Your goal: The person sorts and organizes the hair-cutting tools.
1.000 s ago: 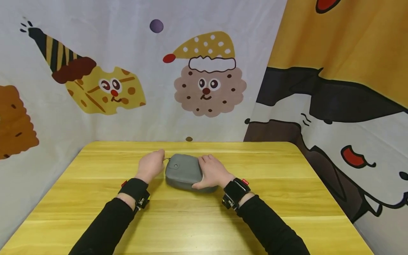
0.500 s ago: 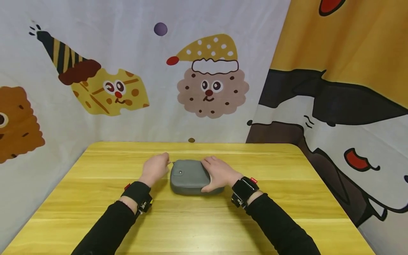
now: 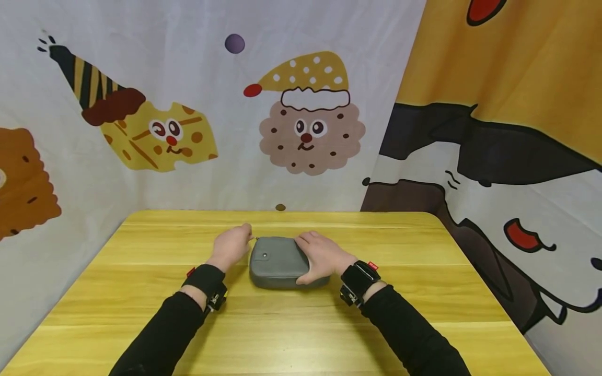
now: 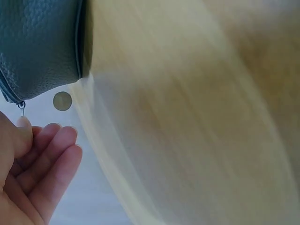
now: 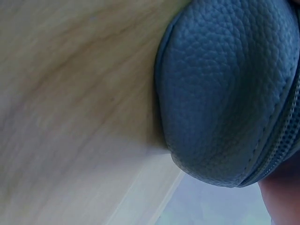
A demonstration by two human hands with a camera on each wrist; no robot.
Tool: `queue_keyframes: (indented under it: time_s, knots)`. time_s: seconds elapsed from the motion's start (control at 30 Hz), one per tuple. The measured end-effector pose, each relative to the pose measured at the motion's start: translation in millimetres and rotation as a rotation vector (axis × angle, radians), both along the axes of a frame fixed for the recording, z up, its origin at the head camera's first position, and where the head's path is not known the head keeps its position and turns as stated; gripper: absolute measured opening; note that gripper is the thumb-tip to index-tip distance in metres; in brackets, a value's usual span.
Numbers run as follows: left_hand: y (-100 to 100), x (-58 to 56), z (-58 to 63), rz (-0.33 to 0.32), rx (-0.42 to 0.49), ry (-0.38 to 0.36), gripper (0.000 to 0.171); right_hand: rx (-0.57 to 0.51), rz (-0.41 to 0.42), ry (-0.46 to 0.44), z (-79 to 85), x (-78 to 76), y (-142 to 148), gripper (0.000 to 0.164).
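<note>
A grey pebbled-leather zip pouch with a small snap tab lies on the wooden table. At its back left corner my left hand pinches the zipper pull between thumb and fingers; the left wrist view shows the pull drawn out from the corner. My right hand grips the pouch's right end, thumb along the front side and fingers over the top. In the right wrist view the zipper teeth run closed along the visible side, with part of a finger behind.
The yellow wood-grain table extends around the pouch, its far edge close behind the hands. A curtain printed with cartoon food hangs beyond it, and another cartoon curtain hangs at the right.
The pouch has turned slightly so its front side lies more level in view, and both hands have shifted a little with it. The head view has tilted slightly.
</note>
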State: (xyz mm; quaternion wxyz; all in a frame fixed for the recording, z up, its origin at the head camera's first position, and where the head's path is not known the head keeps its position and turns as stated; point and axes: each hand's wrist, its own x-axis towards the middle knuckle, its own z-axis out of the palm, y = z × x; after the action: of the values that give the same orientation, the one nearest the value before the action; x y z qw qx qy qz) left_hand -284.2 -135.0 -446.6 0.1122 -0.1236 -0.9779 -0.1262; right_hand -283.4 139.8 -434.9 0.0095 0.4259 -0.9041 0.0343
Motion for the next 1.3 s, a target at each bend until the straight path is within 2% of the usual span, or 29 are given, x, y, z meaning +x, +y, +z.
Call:
queue_keyframes:
  time_s: [0.47, 0.73, 0.93, 1.13, 1.3]
  knots:
    - [-8, -7.8, 2.6, -0.148, 0.021, 0.010, 0.009, -0.004, 0.003, 0.009, -2.1, 0.1, -1, 0.108]
    - [-8, -9.0, 10.0, -0.221, 0.059, 0.028, 0.008, -0.002, -0.006, 0.013, -3.4, -2.2, -2, 0.108]
    - [-8, -6.2, 13.1, -0.215, 0.096, 0.007, 0.009, 0.022, -0.010, 0.002, 0.8, -2.8, -1, 0.110]
    - [-10, -6.0, 9.9, -0.209, 0.152, 0.004, 0.009, 0.053, -0.005, -0.031, 8.6, -7.4, 4, 0.111]
    - [-9, -5.2, 7.6, -0.226, 0.200, -0.035, 0.015, 0.058, 0.006, -0.042, 12.4, -11.6, 7, 0.111]
